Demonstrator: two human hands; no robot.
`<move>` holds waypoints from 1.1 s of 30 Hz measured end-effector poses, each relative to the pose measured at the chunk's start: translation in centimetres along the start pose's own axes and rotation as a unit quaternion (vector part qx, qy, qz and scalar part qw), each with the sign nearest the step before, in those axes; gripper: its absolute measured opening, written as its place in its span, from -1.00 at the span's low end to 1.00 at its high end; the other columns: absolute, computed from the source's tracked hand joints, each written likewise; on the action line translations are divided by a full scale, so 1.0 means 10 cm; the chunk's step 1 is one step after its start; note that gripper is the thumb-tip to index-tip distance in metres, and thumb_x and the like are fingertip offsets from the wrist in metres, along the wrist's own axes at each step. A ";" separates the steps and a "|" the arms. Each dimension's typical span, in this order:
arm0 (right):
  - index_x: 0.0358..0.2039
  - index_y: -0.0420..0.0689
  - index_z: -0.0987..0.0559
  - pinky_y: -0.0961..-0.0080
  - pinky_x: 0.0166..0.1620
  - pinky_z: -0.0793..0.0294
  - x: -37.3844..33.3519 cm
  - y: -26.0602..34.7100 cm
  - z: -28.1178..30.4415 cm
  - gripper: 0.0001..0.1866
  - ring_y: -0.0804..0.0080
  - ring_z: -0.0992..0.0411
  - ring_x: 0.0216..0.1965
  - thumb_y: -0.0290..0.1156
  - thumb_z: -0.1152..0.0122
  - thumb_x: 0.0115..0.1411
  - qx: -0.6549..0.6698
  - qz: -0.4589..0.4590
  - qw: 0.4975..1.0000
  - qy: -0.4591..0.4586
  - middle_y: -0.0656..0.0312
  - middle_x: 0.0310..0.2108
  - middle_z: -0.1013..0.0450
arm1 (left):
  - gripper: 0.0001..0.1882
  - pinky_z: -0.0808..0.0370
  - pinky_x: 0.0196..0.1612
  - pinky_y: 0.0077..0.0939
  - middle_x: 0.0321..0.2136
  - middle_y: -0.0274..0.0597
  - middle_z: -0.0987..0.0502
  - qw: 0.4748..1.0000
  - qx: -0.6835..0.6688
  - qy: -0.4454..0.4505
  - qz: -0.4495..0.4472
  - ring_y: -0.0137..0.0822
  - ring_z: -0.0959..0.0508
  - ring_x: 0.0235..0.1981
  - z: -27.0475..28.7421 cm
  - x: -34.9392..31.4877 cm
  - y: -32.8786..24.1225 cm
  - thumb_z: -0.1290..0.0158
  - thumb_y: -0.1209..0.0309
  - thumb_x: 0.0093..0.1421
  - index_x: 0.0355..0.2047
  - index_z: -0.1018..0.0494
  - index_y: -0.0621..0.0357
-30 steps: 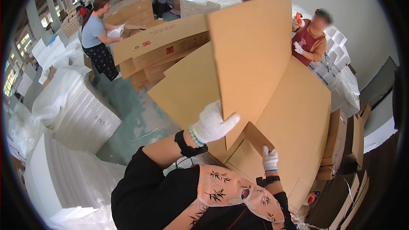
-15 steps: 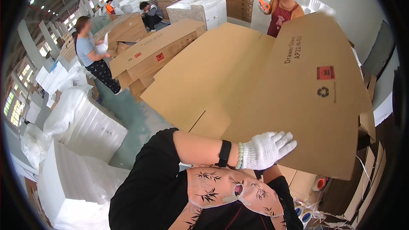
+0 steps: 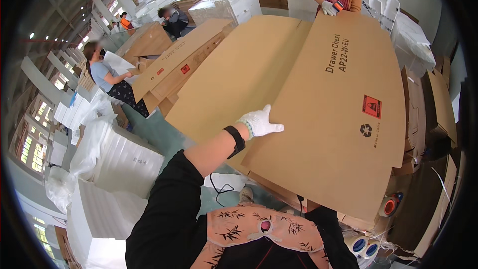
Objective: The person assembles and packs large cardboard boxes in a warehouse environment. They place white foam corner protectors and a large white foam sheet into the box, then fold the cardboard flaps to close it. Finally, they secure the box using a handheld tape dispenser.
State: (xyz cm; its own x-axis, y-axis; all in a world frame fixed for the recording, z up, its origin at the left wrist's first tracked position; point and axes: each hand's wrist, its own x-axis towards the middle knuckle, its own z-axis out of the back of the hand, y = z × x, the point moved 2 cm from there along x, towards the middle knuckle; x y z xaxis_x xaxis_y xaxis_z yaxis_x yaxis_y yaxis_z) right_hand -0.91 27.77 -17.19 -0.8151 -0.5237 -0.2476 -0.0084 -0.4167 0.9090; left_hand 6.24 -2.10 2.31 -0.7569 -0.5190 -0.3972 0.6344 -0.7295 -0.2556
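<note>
A large brown cardboard carton (image 3: 318, 109) lies spread out in front of me. Its printed panel slopes over the right part, and a plain panel (image 3: 234, 65) extends to the left. My left hand (image 3: 262, 122), in a white knitted glove, rests at the fold between the two panels, thumb and fingers apart. A watch and a beaded bracelet circle that wrist. My right hand is out of sight; only its black sleeve (image 3: 328, 224) shows, below the near edge of the printed panel. Across the carton, a co-worker's gloved hand (image 3: 329, 8) holds a tape roll at the far edge.
Tape rolls (image 3: 357, 244) and an orange-and-black tape dispenser (image 3: 390, 204) sit at the near right. Folded cartons (image 3: 428, 104) stand along the right. White foam-wrapped stacks (image 3: 124, 154) are on the left. Another carton (image 3: 184, 55) lies beyond, beside a person holding white sheets (image 3: 118, 64).
My left hand has moved left and farther away, from the printed panel's near part to the fold. That panel now lies lower and flatter. The co-worker's tape hand has come down to the carton.
</note>
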 end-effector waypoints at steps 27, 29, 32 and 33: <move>-0.07 -0.37 -0.57 0.21 0.04 -0.51 0.27 -0.85 3.24 -0.22 -0.02 -0.51 0.00 0.13 -0.30 -0.07 -0.345 -0.247 0.897 -0.126 -0.23 -0.07 -0.52 | -0.12 -0.52 0.07 -0.29 0.10 0.06 -0.44 0.776 -0.611 0.130 0.085 -0.17 -0.49 0.12 -0.40 0.31 0.11 -0.28 0.18 0.17 0.30 -0.06 0.38; -0.07 -0.36 -0.58 0.23 0.04 -0.51 0.27 -0.84 3.25 -0.21 -0.01 -0.51 0.01 0.14 -0.31 -0.08 -0.365 -0.235 0.880 -0.192 -0.21 -0.07 -0.53 | -0.07 -0.54 0.05 -0.28 0.11 0.09 -0.43 0.786 -0.603 0.109 0.080 -0.15 -0.50 0.10 -0.44 0.35 0.12 -0.29 0.17 0.16 0.32 0.00 0.38; -0.07 -0.35 -0.57 0.24 0.02 -0.53 0.23 -0.48 3.34 -0.21 0.00 -0.53 -0.04 0.13 -0.35 -0.10 -0.405 -0.225 0.865 -0.193 -0.18 -0.10 -0.55 | -0.04 -0.56 0.02 -0.28 0.13 0.11 -0.41 0.794 -0.598 0.078 0.073 -0.14 -0.52 0.07 -0.48 0.34 0.19 -0.28 0.17 0.16 0.33 0.05 0.39; -0.07 -0.35 -0.57 0.24 0.02 -0.53 0.16 -0.29 3.37 -0.21 0.00 -0.53 -0.05 0.13 -0.35 -0.10 -0.417 -0.222 0.862 -0.180 -0.17 -0.10 -0.55 | -0.03 -0.57 0.00 -0.28 0.14 0.11 -0.40 0.795 -0.598 0.072 0.073 -0.13 -0.53 0.06 -0.51 0.33 0.21 -0.28 0.17 0.17 0.34 0.06 0.39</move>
State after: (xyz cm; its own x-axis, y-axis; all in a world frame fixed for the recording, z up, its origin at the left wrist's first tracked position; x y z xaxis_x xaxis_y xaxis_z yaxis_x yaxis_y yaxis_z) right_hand -21.72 53.24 -8.92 -0.9672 0.0285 -0.2524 -0.0696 -0.9854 0.1554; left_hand 5.86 -3.06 -3.99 -0.6901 -0.4404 -0.5743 0.4751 0.3230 -0.8185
